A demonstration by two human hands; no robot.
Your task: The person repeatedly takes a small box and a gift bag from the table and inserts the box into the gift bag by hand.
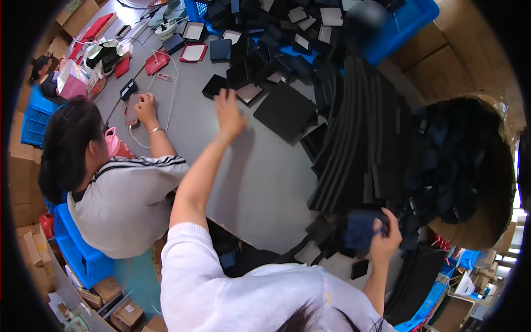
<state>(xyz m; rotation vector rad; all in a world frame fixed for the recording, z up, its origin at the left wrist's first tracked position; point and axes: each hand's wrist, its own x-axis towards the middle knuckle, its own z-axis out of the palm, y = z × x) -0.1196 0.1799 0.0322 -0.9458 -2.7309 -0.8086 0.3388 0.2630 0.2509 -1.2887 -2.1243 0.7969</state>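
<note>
My left hand [229, 115] is stretched out over the grey table, fingers apart, close to the edge of a small open black box [213, 87]. Whether the fingertips touch that box I cannot tell. Low on the right, my right hand [386, 237] is closed round a dark blue box [358, 229], thumb on its near side; the box is slightly blurred. Beside the left hand lies a square black foam sheet [285, 112]. A large stack of black foam strips [354, 138] stands between the two hands.
A co-worker [127, 193] sits at the left, one hand on a phone [133, 109] with a white cable. Many small boxes pile up around a blue crate [409, 27] at the back. A big carton [487, 221] of dark pieces stands right.
</note>
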